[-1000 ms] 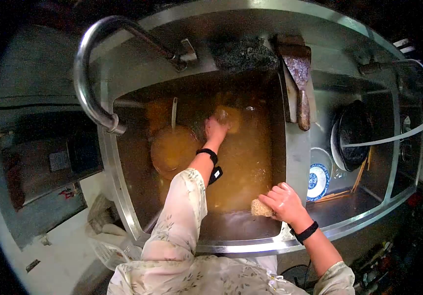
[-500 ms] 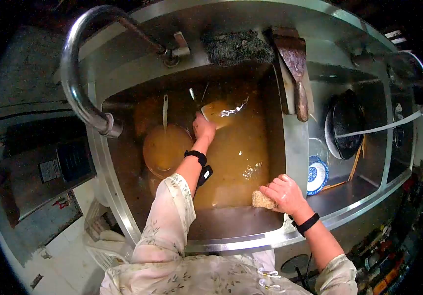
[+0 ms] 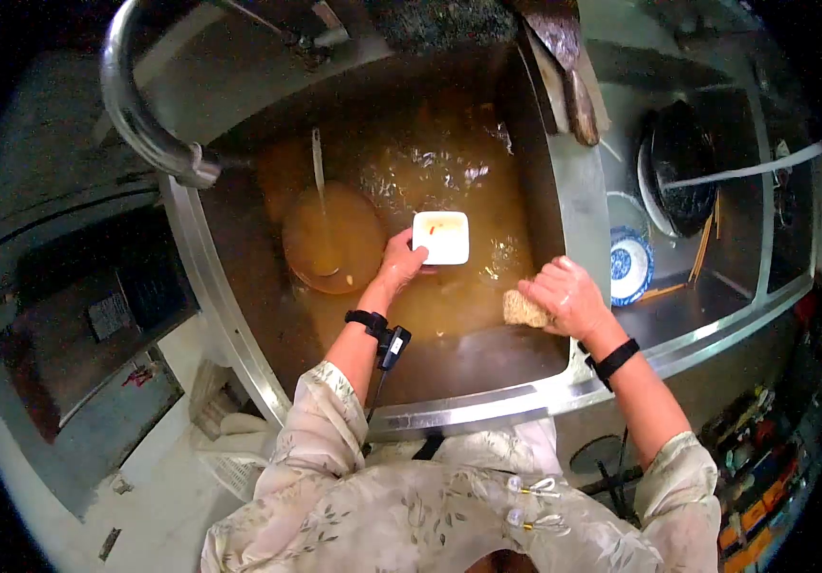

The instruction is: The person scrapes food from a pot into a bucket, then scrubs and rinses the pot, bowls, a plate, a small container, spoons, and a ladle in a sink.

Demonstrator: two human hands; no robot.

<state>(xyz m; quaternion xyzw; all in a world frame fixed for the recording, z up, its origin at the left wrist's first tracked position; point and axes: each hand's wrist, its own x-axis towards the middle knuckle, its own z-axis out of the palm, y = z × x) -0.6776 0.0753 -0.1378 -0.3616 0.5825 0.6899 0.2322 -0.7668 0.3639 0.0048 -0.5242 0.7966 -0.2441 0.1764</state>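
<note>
My left hand point(image 3: 403, 260) grips the left edge of a small white square dish point(image 3: 441, 239), thumb on its inner side, above the murky brown water. Small red and orange bits stick to the dish's inside. Closed around a tan scrubbing sponge point(image 3: 523, 308), my right hand point(image 3: 565, 296) hovers near the sink's right front corner, apart from the dish. A round pan or bowl point(image 3: 334, 239) lies in the water left of my left hand, with a long-handled ladle point(image 3: 319, 167) resting in it.
The metal sink rim point(image 3: 487, 401) runs along the front. A curved faucet point(image 3: 124, 105) arches at the left. In the right basin sit a blue-and-white bowl point(image 3: 631, 266), chopsticks point(image 3: 704, 250) and a dark wok point(image 3: 683, 172). A broad scraper point(image 3: 580, 105) lies on the divider.
My left hand has come up out of the water, nearer to me and rightward, with the white dish in it. My right hand has risen slightly with the sponge. The view has shifted.
</note>
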